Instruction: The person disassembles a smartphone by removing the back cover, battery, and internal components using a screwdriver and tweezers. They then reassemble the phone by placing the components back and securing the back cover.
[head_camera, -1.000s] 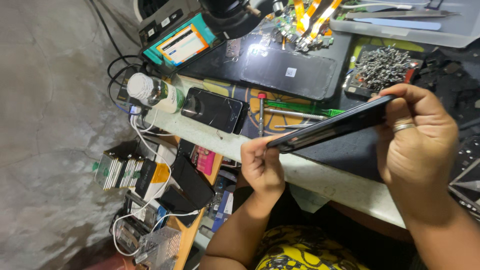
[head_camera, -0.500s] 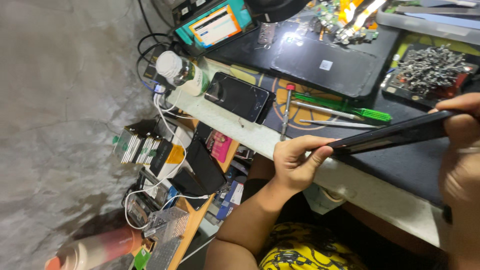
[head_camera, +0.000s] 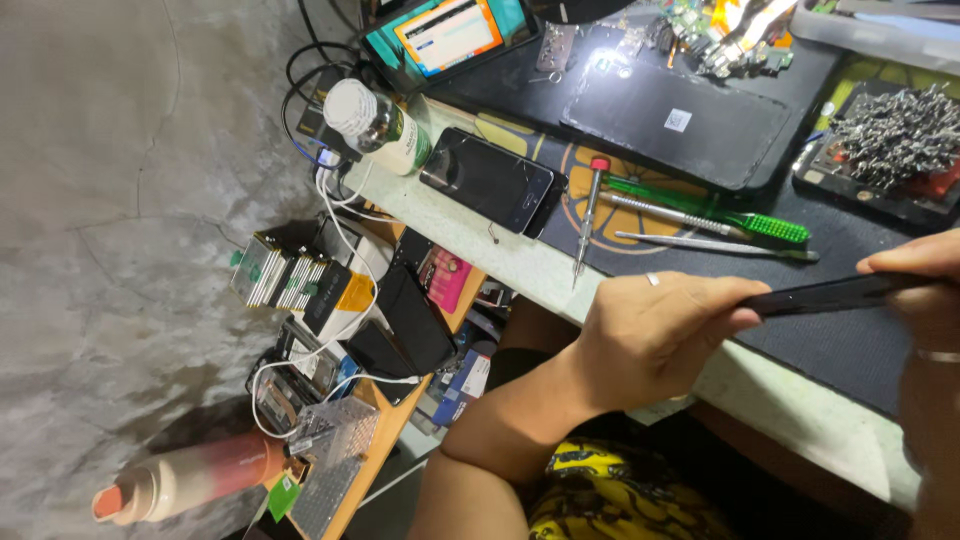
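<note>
Head view: left hand (head_camera: 650, 335) and right hand (head_camera: 925, 290) clamp opposite ends of thin dark phone (head_camera: 830, 293), spanning between them, above black mat (head_camera: 830, 340).

A lit screen (head_camera: 452, 35) with orange, white and teal panels sits at the top edge. A small white square label (head_camera: 677, 120) marks a black mat. A dark phone screen (head_camera: 487, 179) lies on the counter (head_camera: 480, 240). A white-capped bottle (head_camera: 380, 125) carries a green-and-white label.

2 screwdrivers (head_camera: 590, 215), 2 bottles (head_camera: 380, 125)
</note>
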